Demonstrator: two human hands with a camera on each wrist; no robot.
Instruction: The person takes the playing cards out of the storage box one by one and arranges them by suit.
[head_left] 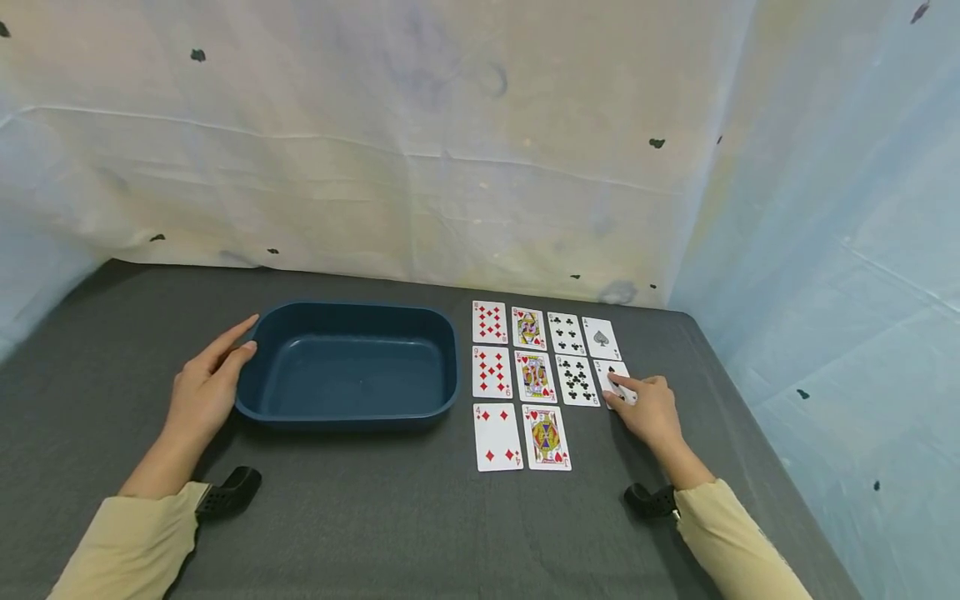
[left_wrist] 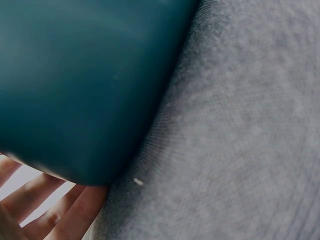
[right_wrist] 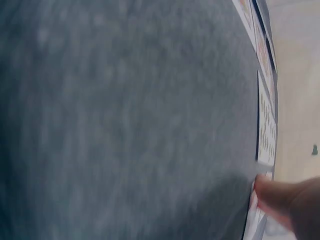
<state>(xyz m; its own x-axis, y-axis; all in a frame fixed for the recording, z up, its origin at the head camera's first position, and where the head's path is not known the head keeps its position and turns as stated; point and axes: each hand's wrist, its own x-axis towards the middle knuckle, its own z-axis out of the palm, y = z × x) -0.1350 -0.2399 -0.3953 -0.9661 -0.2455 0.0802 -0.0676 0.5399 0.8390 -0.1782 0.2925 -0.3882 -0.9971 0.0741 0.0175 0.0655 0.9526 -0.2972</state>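
White glossy card stock: the black-suited playing card (head_left: 613, 377) under the right hand (head_left: 651, 413) lies at centre right of the head view, at the right end of the middle row. The fingertips (head_left: 617, 382) press down on it, fingers loosely bent, nothing lifted. In my judgement the card is light, thin, springy and slick; it lies flat on cloth, so it is best slid or raised by one edge. Its pips are half covered. Beside it sit the other cards in the rows (head_left: 535, 375), face up, edges near but apart. Left of them stands a dark blue plastic tub (head_left: 347, 412), rounded, smooth, stiff. The left hand (head_left: 206, 388) rests flat against its left wall, fingers straight, gripping nothing. Below all lies the grey woven worktop (head_left: 360, 517), matt and soft.
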